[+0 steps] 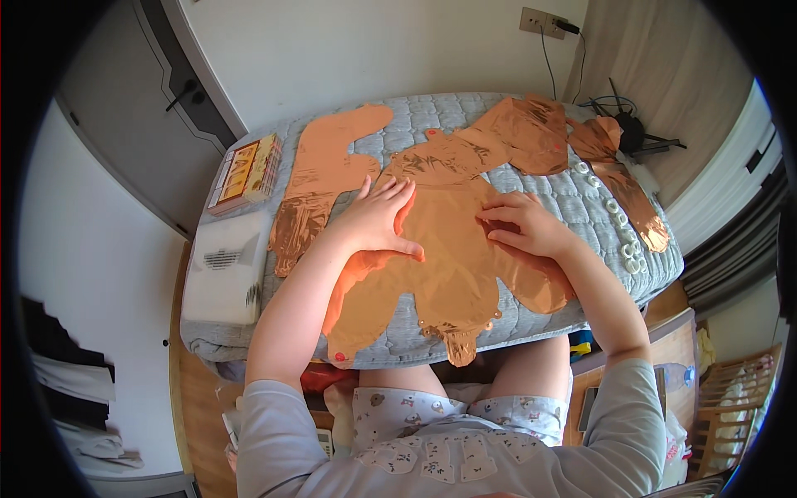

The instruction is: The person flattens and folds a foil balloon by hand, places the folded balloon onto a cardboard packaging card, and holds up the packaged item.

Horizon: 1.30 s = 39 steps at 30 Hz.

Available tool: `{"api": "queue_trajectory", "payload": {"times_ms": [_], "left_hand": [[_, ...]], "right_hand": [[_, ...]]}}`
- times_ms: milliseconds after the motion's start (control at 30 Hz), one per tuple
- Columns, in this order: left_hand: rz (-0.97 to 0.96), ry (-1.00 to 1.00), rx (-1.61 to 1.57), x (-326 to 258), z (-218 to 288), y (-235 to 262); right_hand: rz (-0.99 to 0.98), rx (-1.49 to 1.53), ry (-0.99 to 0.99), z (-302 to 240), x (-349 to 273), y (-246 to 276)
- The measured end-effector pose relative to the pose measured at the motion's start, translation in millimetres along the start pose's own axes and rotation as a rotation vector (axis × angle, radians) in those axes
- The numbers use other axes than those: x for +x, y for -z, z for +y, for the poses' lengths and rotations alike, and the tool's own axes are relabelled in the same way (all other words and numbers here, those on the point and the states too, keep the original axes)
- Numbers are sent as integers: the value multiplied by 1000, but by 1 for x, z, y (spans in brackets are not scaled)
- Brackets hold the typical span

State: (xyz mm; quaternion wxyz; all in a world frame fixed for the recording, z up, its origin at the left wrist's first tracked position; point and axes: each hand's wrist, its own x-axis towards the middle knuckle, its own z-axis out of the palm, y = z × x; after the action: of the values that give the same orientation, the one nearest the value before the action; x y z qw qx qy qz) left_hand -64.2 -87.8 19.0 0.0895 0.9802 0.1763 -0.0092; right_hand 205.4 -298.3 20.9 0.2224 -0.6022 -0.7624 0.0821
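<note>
A large flat rose-gold foil balloon (448, 241), uninflated, lies in front of me on the quilted bed, its tabbed lower end at the near edge. My left hand (382, 217) rests on its left side with thumb and fingers spread. At the right side, my right hand (529, 224) has bent fingers, thumb and forefinger closed on the balloon's edge. Under both hands the foil is raised and shows orange-red shadow. Another flat foil balloon (320, 162) lies at the left, and more crinkled foil (531, 133) stretches toward the far right.
On the bed's left lie a printed box (242, 174) and a white plastic package (222, 270). Several white rolls of ribbon or tape (623, 220) line the right side. A black stand-like object (635, 133) sits at the far right corner, below a wall socket (544, 22) with cables.
</note>
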Motion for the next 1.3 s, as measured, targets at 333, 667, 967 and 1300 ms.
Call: {"api": "queue_trajectory", "payload": {"times_ms": [333, 667, 967, 1300], "left_hand": [[16, 140, -342, 0, -9, -5], [191, 80, -649, 16, -30, -20], [227, 11, -423, 17, -20, -26], [187, -22, -313, 18, -27, -31]], "right_hand": [[36, -22, 35, -3, -5, -4], [-4, -54, 8, 7, -1, -5], [-16, -65, 0, 7, -3, -7], [56, -92, 61, 7, -4, -16]]}}
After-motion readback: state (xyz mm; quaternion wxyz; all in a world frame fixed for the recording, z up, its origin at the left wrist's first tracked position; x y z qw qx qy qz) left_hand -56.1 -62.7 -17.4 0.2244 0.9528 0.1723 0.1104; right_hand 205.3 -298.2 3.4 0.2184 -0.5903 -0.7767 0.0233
